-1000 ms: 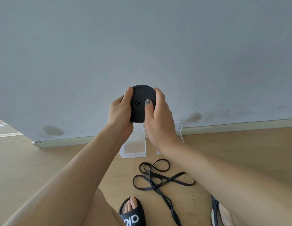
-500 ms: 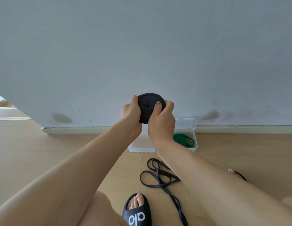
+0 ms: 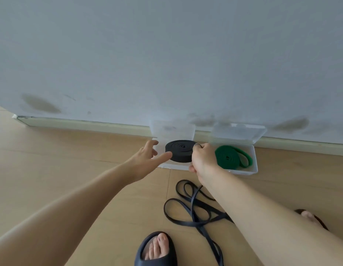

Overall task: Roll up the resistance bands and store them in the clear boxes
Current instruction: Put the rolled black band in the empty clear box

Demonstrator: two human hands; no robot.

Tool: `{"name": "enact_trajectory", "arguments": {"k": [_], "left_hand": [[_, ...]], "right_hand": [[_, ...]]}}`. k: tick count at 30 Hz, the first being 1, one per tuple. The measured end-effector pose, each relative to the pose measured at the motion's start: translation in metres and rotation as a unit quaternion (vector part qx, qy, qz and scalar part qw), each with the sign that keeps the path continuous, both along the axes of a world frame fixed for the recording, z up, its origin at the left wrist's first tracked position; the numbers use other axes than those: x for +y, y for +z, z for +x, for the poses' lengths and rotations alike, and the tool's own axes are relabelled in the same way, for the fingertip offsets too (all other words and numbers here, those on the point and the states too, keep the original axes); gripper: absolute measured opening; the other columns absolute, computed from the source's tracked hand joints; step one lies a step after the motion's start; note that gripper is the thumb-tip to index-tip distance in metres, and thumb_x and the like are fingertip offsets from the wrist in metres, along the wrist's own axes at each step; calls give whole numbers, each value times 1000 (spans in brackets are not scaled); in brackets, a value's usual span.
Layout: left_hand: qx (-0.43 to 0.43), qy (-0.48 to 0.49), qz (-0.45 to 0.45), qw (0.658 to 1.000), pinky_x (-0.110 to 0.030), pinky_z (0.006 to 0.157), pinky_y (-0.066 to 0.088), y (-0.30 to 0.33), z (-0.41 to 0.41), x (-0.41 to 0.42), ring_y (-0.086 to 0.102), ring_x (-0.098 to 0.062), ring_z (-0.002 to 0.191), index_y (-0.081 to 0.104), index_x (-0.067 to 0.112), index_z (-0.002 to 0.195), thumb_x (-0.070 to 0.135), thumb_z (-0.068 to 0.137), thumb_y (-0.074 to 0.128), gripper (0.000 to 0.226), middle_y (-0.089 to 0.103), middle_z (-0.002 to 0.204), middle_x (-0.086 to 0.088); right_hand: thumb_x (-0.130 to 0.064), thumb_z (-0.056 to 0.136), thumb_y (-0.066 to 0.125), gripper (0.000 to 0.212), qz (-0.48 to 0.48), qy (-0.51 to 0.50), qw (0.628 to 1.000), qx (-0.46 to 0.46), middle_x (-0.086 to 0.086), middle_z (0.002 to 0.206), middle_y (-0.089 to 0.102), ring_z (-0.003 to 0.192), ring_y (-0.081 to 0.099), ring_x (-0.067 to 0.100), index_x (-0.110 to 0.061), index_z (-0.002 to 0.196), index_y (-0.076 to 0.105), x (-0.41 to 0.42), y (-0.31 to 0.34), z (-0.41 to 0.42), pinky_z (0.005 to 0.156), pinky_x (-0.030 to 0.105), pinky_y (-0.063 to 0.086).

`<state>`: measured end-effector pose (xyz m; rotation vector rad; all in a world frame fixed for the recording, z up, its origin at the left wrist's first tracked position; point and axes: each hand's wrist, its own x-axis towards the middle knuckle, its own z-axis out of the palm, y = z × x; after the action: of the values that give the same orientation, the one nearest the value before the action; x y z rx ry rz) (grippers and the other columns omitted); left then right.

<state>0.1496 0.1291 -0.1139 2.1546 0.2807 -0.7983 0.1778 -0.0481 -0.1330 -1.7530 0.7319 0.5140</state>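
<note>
Over left clear plastic box (image 3: 157,125): right hand (image 3: 202,160) pinches flat black rolled band (image 3: 179,150), keeping the coil wound.
Left hand (image 3: 145,160): fingers apart, steadying.

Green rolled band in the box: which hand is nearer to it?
Right. The right hand sits just beside the green rolled band, gripping the black roll; the left hand is beyond that roll, farther away.

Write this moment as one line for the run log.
right hand: grips black roll over left clear box | left hand: open | green roll: boxed

Scuffed grey wall (image 3: 166,54), wooden floor (image 3: 51,169)
</note>
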Motion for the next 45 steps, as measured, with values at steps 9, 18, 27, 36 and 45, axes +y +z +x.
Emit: {"name": "enact_trajectory", "arguments": {"k": [9,18,27,36,45], "left_hand": [[-137,-63,145,978,-28,90,37,-99,21,18,55,-11,99,34,27,138,73,87,54,72,63,115,21],[-161,-162,224,947,-42,71,58,-121,45,25,68,-18,76,37,26,119,64,99,39,42,73,86,9],[-193,-321,301,877,-36,70,50,-125,57,27,64,-28,76,38,19,110,51,103,50,35,71,89,0],[-214,-423,345,810,-34,64,36,-127,66,25,51,-27,67,38,18,107,52,107,40,35,48,72,3],[-217,-463,340,789,-37,68,46,-131,70,30,46,-26,65,37,19,105,48,110,33,30,37,70,3]], "right_hand": [[-24,111,33,34,-29,50,996,62,17,117,60,82,58,32,-7,139,40,35,-91,42,58,32,49],[-27,111,33,36,-76,58,992,83,14,110,54,94,61,36,-5,139,37,49,-129,55,83,43,50],[-17,108,34,31,-136,113,978,113,11,106,54,91,56,34,-10,139,35,56,-129,56,95,48,56],[-13,106,36,43,-124,220,958,134,11,117,42,99,46,27,0,146,34,48,-112,62,92,39,50],[-11,104,43,41,-244,289,914,147,6,93,41,86,44,23,-4,141,28,55,-109,67,69,32,36]]}}
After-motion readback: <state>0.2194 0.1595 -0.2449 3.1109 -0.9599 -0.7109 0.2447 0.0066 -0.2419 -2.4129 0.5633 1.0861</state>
